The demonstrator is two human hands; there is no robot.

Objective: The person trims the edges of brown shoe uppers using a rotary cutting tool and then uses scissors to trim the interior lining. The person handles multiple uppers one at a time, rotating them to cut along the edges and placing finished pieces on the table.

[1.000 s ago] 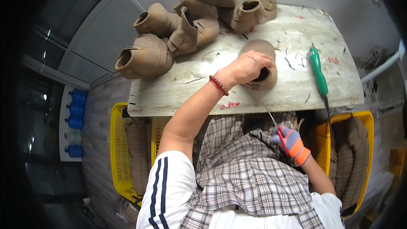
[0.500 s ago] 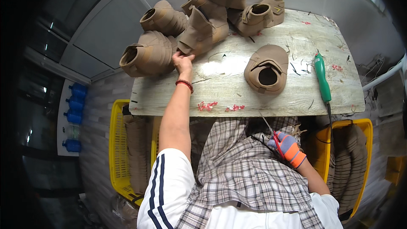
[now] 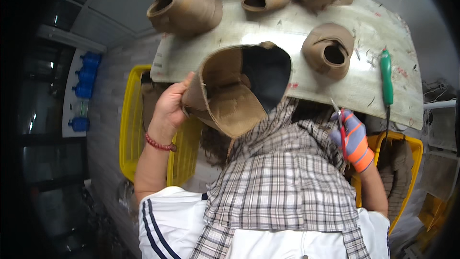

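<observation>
Left hand [image 3: 173,101] pinches the near-left side of a brown boot upper [image 3: 232,108], thumb against fingers; the upper hangs tilted across the table's near edge and the lap, mouth toward the wearer. Side hold apparently leaves the opening unobstructed. Right hand [image 3: 355,139], gloved, is curled round red-handled scissors [image 3: 343,136], apart from the upper, blades forward, perhaps for ready reach; blade spread unclear. Beyond: one upper [image 3: 319,43] stands alone on the table [image 3: 177,60]; green corded tool [image 3: 386,79] lies right, seemingly out of the way. Others [image 3: 199,9] cluster at the far side.
</observation>
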